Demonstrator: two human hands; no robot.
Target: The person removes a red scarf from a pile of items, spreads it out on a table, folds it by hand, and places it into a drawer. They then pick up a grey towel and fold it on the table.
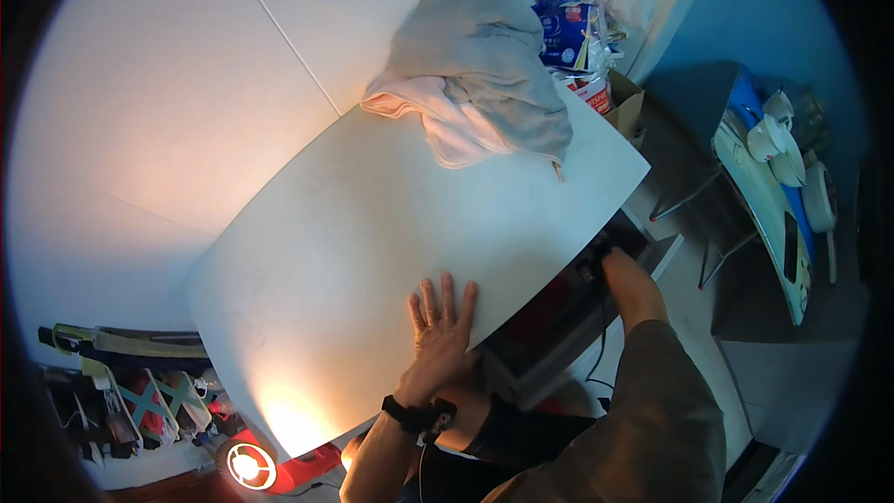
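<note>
My left hand (pixel 443 335) lies palm down on a white tabletop (pixel 349 223), its fingers spread and nothing in it. A black band (pixel 408 416) with a small device and a thin cable circles that wrist. Under the table's right edge, a dark drawer (pixel 527 363) stands pulled out. My right hand (pixel 614 258) reaches into it, and its fingers are hidden among shadowed contents, so its grip cannot be made out. Black cable (pixel 603 342) hangs down beside the drawer. A crumpled grey and pink towel (pixel 482 70) rests on the table's far end.
At the lower left, a lit red lamp (pixel 251 464) shines by the table corner, near a cluttered storage rack (pixel 154 398). A blue packet (pixel 562 35) and a cardboard box (pixel 626 108) sit beyond the towel. Rightward, a small folding table (pixel 758 202) carries white cups (pixel 766 136).
</note>
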